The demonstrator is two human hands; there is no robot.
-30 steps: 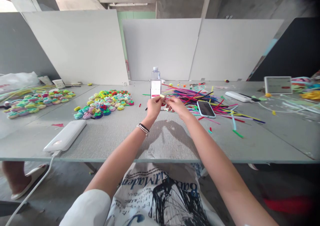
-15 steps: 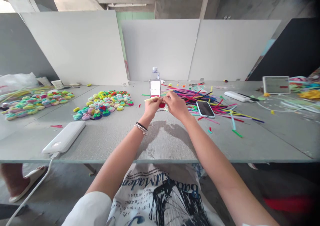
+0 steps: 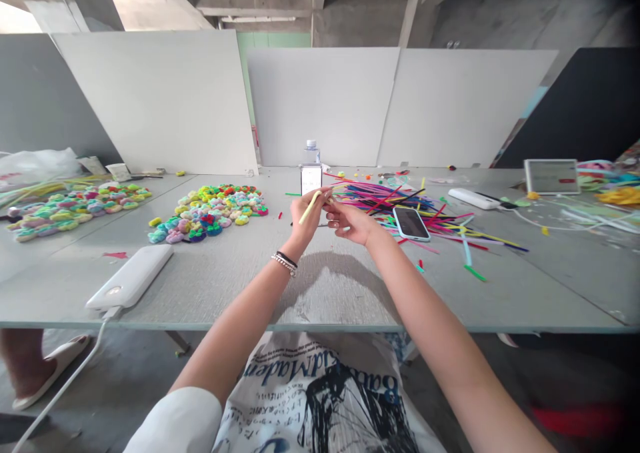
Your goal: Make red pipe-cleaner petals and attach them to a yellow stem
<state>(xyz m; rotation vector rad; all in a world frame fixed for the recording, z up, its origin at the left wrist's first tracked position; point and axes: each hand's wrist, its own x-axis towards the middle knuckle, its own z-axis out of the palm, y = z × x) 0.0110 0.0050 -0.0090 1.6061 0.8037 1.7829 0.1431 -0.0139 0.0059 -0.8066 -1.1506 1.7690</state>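
A pale yellow pipe cleaner (image 3: 311, 207) slants across the back of my left hand (image 3: 303, 221), whose fingers are closed on it near its upper end. My right hand (image 3: 354, 222) meets the left at the fingertips, thumb and index finger pinched at that same end, other fingers loosely curled. The exact grip there is too small to make out. Just behind my hands a phone with a lit screen (image 3: 311, 181) leans upright against a clear bottle (image 3: 312, 151). A heap of coloured pipe cleaners (image 3: 373, 198) spreads right of my right hand.
Fluffy coloured flower shapes (image 3: 215, 207) lie in a cluster at left, with another cluster (image 3: 75, 207) farther left. A white power bank (image 3: 131, 278) with a cable sits near the front edge. Another phone (image 3: 411, 223) rests on the heap. White boards (image 3: 325, 106) stand behind the table.
My left hand has turned, swinging the yellow pipe cleaner from nearly level to steeply slanted. My right fingers have loosened and opened somewhat. The red piece between my hands no longer shows.
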